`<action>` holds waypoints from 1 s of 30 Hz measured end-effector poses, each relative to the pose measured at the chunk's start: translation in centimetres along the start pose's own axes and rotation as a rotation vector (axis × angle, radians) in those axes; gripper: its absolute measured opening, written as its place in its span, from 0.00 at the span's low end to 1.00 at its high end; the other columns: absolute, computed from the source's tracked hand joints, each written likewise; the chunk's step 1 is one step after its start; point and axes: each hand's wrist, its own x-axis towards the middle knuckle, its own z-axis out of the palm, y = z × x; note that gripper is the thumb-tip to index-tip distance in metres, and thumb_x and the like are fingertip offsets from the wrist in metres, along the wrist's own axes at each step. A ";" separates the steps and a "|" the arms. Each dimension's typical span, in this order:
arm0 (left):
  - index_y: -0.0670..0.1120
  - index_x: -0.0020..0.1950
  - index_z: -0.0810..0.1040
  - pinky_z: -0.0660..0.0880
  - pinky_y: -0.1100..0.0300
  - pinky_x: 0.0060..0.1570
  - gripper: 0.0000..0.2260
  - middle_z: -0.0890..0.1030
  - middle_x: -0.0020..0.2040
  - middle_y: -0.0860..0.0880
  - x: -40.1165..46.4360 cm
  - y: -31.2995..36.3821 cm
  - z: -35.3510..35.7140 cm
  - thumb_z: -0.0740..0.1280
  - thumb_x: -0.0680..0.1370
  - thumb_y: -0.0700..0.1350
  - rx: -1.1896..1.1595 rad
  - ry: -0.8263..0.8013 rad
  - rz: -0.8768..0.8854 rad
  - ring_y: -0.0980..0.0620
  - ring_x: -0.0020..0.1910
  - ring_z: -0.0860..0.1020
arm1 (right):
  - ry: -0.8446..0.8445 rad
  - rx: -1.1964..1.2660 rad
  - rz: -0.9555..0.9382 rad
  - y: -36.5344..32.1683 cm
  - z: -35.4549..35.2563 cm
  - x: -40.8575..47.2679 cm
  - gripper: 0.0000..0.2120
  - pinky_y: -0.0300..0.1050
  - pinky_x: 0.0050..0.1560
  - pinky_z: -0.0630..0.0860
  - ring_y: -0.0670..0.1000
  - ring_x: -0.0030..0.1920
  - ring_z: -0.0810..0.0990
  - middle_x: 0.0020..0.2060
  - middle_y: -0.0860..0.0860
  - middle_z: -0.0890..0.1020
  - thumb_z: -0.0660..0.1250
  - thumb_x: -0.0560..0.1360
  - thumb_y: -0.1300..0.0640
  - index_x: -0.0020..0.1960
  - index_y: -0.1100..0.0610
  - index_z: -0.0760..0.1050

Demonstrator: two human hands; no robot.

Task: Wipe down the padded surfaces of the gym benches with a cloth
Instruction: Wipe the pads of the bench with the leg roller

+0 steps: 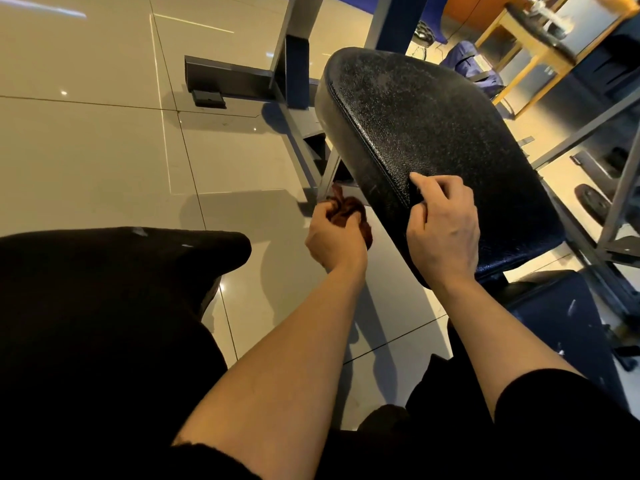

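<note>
1. No brand or writing is legible on the black pad point(433, 140).
2. The frame point(298, 57) runs out of view; the pad's underside is hidden.
3. Left hand point(334, 237), just left of the pad, clutches a bunched brown cloth point(349, 211).
4. Right hand point(441, 230) rests on the pad's near edge, fingers curled, forefinger extended, holding nothing.

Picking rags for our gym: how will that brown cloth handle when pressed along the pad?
Probably floppy: the brown cloth sits bunched in the left hand, a corner sticking up. Likely light, held by curled fingers alone. It should conform to the pad and its grainy texture.
</note>
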 end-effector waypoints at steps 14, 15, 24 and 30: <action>0.48 0.57 0.78 0.68 0.66 0.50 0.12 0.81 0.55 0.48 -0.8 -0.7 -0.3 0.72 0.74 0.44 -0.019 -0.088 -0.081 0.49 0.54 0.77 | -0.007 0.001 0.007 0.0 0.0 -0.1 0.19 0.53 0.48 0.74 0.56 0.53 0.73 0.56 0.57 0.75 0.57 0.76 0.61 0.66 0.55 0.74; 0.49 0.57 0.77 0.71 0.63 0.52 0.12 0.81 0.54 0.48 -1.3 -1.5 -0.4 0.71 0.74 0.44 -0.037 -0.079 -0.093 0.48 0.54 0.78 | -0.009 0.006 0.006 0.0 -0.1 -0.1 0.19 0.53 0.48 0.75 0.56 0.53 0.73 0.56 0.56 0.75 0.57 0.77 0.61 0.66 0.55 0.74; 0.50 0.66 0.73 0.72 0.55 0.60 0.18 0.79 0.60 0.50 0.1 3.1 -0.5 0.68 0.77 0.48 -0.203 -0.065 0.218 0.52 0.59 0.75 | -0.012 0.041 0.021 0.0 -0.3 0.0 0.22 0.55 0.50 0.74 0.57 0.54 0.74 0.55 0.56 0.76 0.54 0.75 0.58 0.66 0.55 0.75; 0.45 0.67 0.75 0.65 0.68 0.63 0.20 0.66 0.66 0.46 -0.5 2.2 -0.3 0.71 0.75 0.46 -0.150 -0.233 0.340 0.56 0.60 0.69 | -0.018 0.040 0.021 0.0 -0.4 0.0 0.21 0.55 0.51 0.74 0.57 0.55 0.74 0.55 0.56 0.76 0.55 0.75 0.58 0.66 0.55 0.75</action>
